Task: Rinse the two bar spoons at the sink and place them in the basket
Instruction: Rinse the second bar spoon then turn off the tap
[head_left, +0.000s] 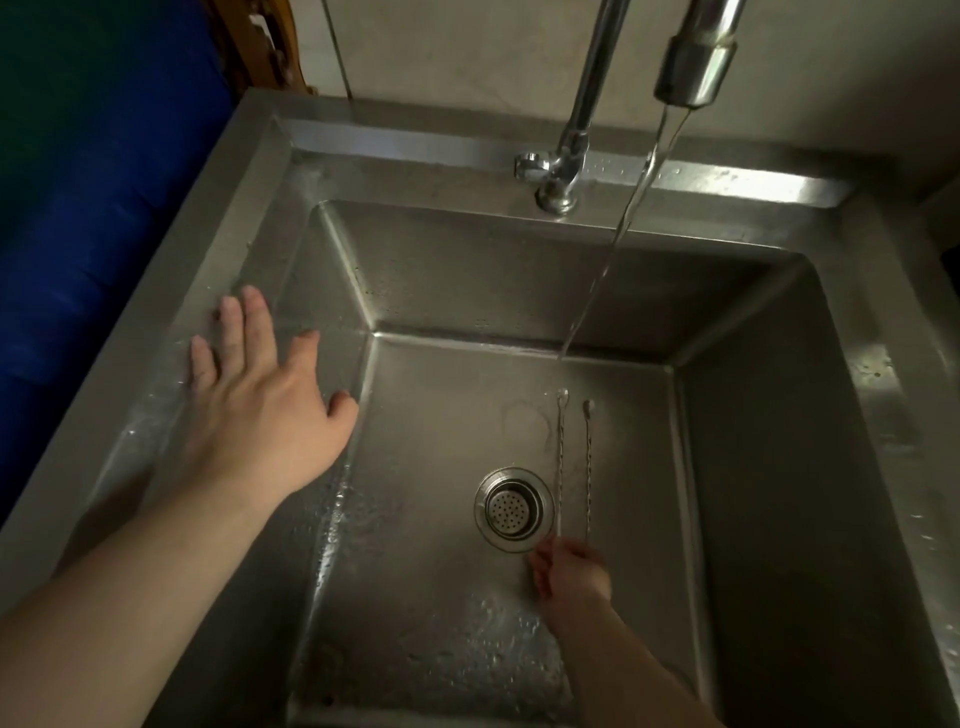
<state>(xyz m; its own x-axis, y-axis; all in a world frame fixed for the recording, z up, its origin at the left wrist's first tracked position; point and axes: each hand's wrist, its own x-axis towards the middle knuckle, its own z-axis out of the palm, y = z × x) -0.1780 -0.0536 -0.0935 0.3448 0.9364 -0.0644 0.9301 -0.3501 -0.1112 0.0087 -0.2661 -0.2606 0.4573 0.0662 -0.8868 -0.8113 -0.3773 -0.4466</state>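
Note:
Two thin twisted-stem bar spoons, the left one (560, 457) and the right one (588, 462), lie side by side deep in the steel sink (753, 467), their small ends pointing away from me. My right hand (571, 574) is closed around their near ends, just right of the drain. A stream of water (618, 234) falls from the tap spout (696, 57) and lands near the far ends of the spoons. My left hand (260, 395) hovers with fingers spread over the sink's left rim, holding nothing. No basket is in view.
The round drain strainer (511, 509) sits in the sink floor beside the spoons. The tap base and lever (556, 171) stand on the back ledge. A blue surface (78, 234) lies left of the sink. Water droplets cover the near sink floor.

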